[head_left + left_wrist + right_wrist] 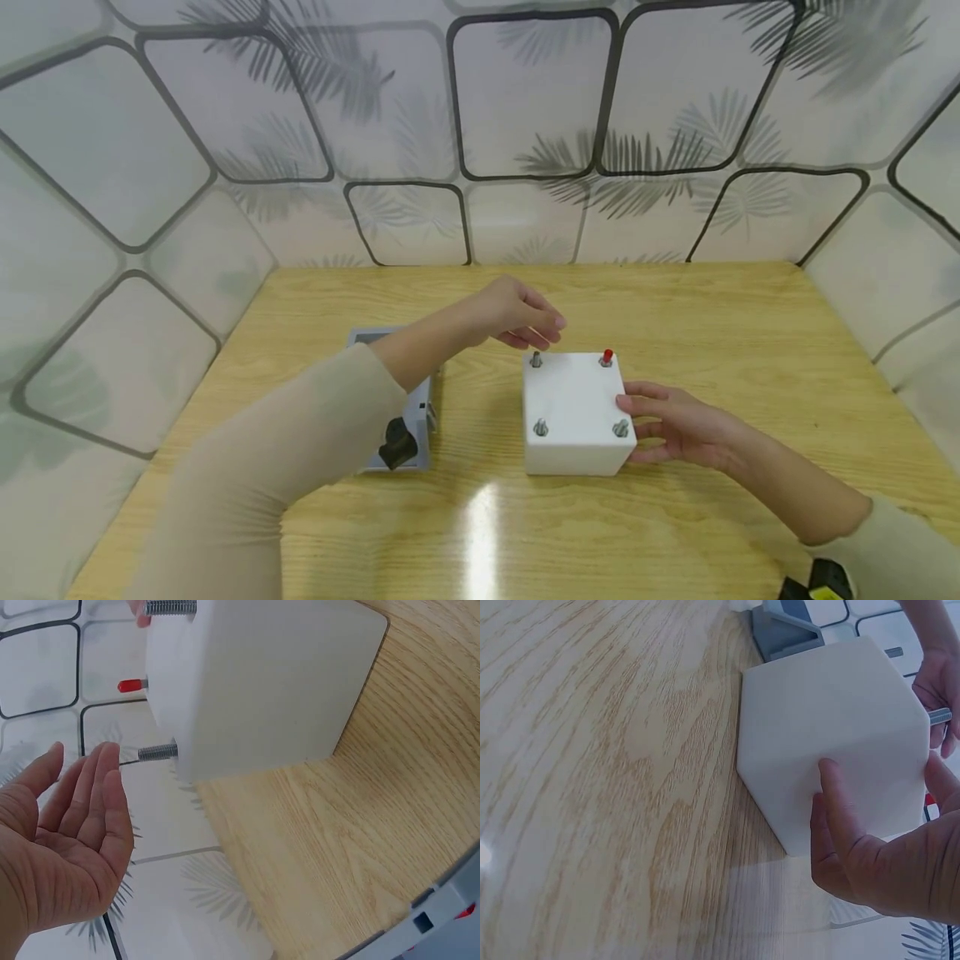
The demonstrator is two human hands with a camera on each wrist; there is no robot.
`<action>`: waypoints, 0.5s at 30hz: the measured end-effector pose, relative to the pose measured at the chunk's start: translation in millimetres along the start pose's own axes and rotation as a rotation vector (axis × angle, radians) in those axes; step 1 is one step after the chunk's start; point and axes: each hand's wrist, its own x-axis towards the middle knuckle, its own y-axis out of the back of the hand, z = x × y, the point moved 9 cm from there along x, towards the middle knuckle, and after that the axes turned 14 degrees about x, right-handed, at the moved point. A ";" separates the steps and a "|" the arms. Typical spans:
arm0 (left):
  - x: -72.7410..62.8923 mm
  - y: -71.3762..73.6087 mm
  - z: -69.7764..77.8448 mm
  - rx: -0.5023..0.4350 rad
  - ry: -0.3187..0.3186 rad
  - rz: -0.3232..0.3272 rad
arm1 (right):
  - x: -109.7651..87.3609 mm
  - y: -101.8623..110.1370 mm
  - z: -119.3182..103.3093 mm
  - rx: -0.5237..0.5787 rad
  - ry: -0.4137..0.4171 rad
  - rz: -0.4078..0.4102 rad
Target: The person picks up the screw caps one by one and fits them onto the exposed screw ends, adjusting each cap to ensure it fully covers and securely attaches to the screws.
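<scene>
1. Resting on the wooden table (720, 333): one white block (573, 412), a squat cube with a threaded stud at each corner of its top face.
2. Right hand (678, 427): fingers straight and lightly spread, laid flat against the block's right side wall; the thumb lies near the upper edge. The right wrist view shows the thumb (838, 806) pressed on the white wall, fingers reaching past the far edge. Nothing is gripped or pinched.
3. Left hand (521, 321): hovering just above and behind the block's far-left corner, fingers relaxed and slightly bent, holding nothing. The left wrist view shows an open palm with fingers (97, 799) close together, clear of the block.
4. Far-left stud (536, 359): bare metal, directly below the left fingertips, not touched.
5. Far-right stud (607, 358): topped with a red cap, beyond the right hand's fingertips.
6. Near-left stud (540, 428) and near-right stud (621, 428): bare metal; the near-right one stands just beside the right hand's fingertips.
7. Grey device (405, 433): lies under the left forearm, to the left of the block and apart from it; carries a black knob (396, 443).
8. Pale sleeves cover both forearms.
9. Patterned wall panels (525, 108) stand beyond both hands.
</scene>
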 end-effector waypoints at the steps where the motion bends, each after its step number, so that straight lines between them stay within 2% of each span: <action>1: -0.7 0.1 -0.8 -0.003 -0.001 -0.003 | -0.1 0.0 0.2 0.000 0.001 -0.001; 6: -3.7 1.8 -4.0 0.009 -0.009 -0.012 | -0.4 0.6 0.9 0.004 0.006 0.003; 15: -10.0 11.5 -5.0 0.026 -0.012 0.011 | -0.6 -0.5 -0.6 -0.002 0.007 -0.016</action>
